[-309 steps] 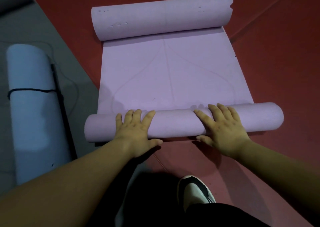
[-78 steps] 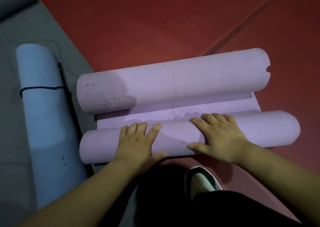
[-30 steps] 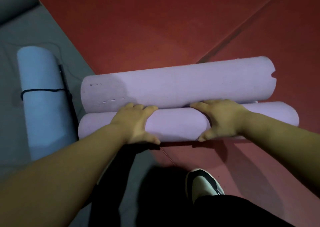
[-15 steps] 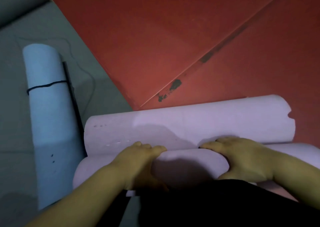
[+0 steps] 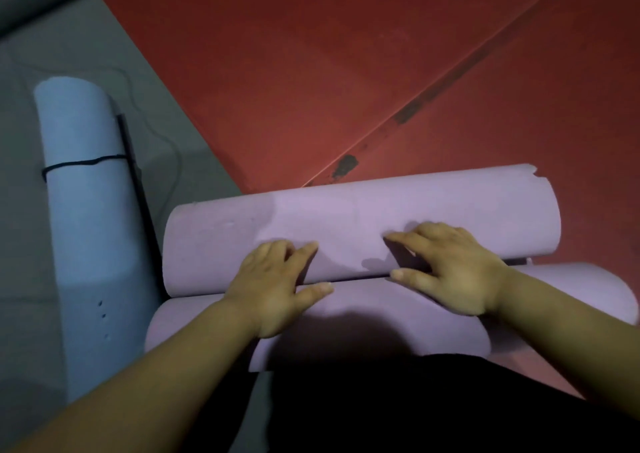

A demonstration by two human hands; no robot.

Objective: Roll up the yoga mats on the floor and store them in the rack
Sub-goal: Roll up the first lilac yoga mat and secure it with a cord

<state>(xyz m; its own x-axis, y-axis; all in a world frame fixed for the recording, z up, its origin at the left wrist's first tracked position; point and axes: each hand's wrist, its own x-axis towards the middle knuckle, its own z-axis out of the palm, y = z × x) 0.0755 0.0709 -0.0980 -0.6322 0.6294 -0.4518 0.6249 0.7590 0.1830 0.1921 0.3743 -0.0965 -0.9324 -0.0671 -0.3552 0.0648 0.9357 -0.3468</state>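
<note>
Rolling is nearly done: the purple mat (image 5: pixel 398 224) lies at lower centre of the frame as two touching rolls. The left hand (image 5: pixel 273 290) and right hand (image 5: pixel 450 269) rest flat and spread across their seam, gripping nothing. Next, probably merge them into one roll.

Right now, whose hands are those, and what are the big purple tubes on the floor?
The picture comes from a camera worn on a person's head, looking down, so you see their own arms. The left hand and right hand lie flat, holding nothing, across two purple rolls: the far roll and the near roll. They look like one yoga mat, curled from both ends. Beside them lies a blue rolled mat, tied with a black string. The floor is red.
</note>
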